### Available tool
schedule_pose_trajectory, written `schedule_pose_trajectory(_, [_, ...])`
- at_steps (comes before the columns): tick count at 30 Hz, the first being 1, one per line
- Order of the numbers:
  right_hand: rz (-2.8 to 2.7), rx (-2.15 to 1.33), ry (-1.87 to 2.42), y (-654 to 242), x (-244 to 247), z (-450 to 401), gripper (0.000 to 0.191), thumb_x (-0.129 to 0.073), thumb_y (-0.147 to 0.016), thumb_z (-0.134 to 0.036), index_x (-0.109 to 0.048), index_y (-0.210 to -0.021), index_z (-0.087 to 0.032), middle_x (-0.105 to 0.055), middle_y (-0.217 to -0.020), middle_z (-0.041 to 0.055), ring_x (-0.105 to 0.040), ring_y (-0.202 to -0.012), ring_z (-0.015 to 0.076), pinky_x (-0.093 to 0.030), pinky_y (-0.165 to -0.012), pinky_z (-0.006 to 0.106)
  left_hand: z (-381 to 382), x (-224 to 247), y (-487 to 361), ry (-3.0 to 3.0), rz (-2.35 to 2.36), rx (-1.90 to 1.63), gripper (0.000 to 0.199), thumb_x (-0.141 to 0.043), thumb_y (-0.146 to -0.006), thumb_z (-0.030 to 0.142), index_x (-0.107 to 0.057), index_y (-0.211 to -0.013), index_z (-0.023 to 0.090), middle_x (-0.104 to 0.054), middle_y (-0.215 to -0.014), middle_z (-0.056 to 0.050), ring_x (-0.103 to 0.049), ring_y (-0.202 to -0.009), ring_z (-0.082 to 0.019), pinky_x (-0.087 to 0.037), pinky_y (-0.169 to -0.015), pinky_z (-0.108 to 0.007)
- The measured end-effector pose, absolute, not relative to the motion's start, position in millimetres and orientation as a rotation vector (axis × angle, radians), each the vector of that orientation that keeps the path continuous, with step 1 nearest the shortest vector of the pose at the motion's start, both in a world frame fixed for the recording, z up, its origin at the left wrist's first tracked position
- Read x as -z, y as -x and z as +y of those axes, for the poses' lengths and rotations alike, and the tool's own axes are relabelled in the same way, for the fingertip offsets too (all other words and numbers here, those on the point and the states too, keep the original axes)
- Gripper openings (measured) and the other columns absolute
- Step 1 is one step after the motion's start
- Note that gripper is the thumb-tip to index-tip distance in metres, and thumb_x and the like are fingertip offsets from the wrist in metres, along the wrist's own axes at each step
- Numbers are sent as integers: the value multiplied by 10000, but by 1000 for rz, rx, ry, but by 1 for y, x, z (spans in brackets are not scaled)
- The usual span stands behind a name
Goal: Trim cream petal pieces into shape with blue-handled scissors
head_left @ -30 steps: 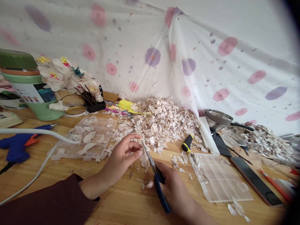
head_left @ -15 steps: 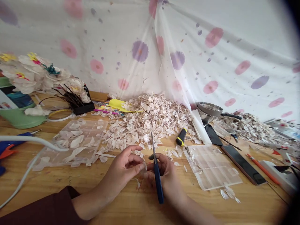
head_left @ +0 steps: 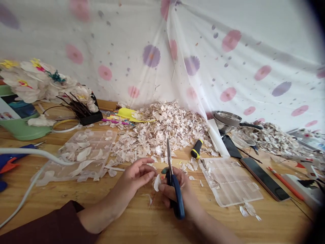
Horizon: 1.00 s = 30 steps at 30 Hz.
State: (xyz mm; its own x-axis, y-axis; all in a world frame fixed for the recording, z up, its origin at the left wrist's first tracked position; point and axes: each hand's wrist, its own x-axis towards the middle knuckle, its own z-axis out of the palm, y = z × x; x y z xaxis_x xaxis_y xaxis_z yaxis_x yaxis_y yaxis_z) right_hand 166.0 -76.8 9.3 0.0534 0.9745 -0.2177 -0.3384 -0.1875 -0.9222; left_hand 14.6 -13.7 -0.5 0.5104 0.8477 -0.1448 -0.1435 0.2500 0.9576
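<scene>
My right hand (head_left: pixel 177 186) is closed around a pair of scissors (head_left: pixel 175 188) with dark blue handles, the blades pointing up and away from me. Between its thumb and a finger it also pinches a thin, whitish petal-like flake (head_left: pixel 157 183). My left hand (head_left: pixel 138 176) is just left of that flake, fingers loosely curled with the thumb and index finger apart; nothing shows in its grasp. Beneath the hands, a few small scraps (head_left: pixel 150 200) lie on the wooden table (head_left: pixel 142 223). Beyond them rises a large heap of similar pale flakes (head_left: pixel 167 125).
Left of my hands is a clear compartment box (head_left: pixel 83 135) bearing larger flakes. To the right lie a clear divided tray (head_left: pixel 233 181), yellow-black pliers (head_left: pixel 196 149) and a phone (head_left: pixel 265 178). A white cable (head_left: pixel 33 150) arches at left. A patterned sheet (head_left: pixel 122 44) hangs behind.
The flake has come away from my left fingertips and now sits in my right hand's pinch, turned to show its broad side. The scissors have rotated, exposing more of their handles.
</scene>
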Motion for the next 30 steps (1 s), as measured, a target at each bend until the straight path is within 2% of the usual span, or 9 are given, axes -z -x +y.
schedule_pose_trajectory(4, [-834,-1463,1071,-169,-5,-76,419,-837,-595,-350,-529,-820,-176,-580,-523,-75,-431,-309,33,-321,-325,135,-18,2,-16,-1087,613,-622,319,-703,-771,396,-670,-1028,210,-686,-1014,-53,-587,-988,-226,-416,-884,-340])
schedule_pose_trajectory(9, [-845,-1490,1030,-173,2,-77,374,-824,-649,-316,-543,-858,-183,-561,-508,-88,-432,-327,38,-323,-348,137,-19,5,-16,-1077,599,-643,305,-676,-801,405,-681,-1061,246,-670,-1075,-39,-560,-1037,-228,-393,-913,-338])
schedule_pose_trajectory(16, [-893,-1566,1003,-173,3,-76,340,-810,-666,-390,-558,-771,-186,-565,-487,-71,-393,-326,42,-303,-359,158,-21,-3,-17,-1228,543,-643,252,-629,-827,438,-687,-789,196,-563,-948,-19,-539,-881,-176,-392,-805,-287])
schedule_pose_trajectory(20, [-891,-1562,999,-172,3,-75,381,-817,-658,-396,-562,-856,-194,-582,-495,-74,-399,-324,47,-293,-351,157,-20,-10,-18,-1239,541,-649,294,-664,-790,439,-598,-665,181,-532,-894,-17,-524,-869,-183,-391,-781,-282])
schedule_pose_trajectory(23, [-867,-1554,1018,-171,3,-76,436,-824,-648,-397,-536,-905,-195,-633,-563,-53,-403,-325,43,-275,-342,157,-20,-10,-17,-1263,572,-655,300,-650,-797,431,-575,-649,180,-525,-898,-23,-521,-873,-184,-392,-754,-271])
schedule_pose_trajectory(26, [-859,-1532,1060,-170,4,-76,451,-828,-640,-406,-511,-878,-191,-679,-641,-14,-433,-333,43,-287,-341,161,-20,-7,-17,-1271,596,-678,253,-620,-814,402,-579,-689,185,-547,-876,-22,-529,-833,-174,-397,-769,-276])
schedule_pose_trajectory(30, [-841,-1401,1079,-171,7,-75,462,-803,-684,-446,-475,-894,-198,-625,-543,-53,-437,-330,47,-290,-343,152,-15,-4,-15,-1312,692,-727,206,-568,-819,368,-572,-718,189,-532,-711,6,-507,-711,-161,-391,-713,-282])
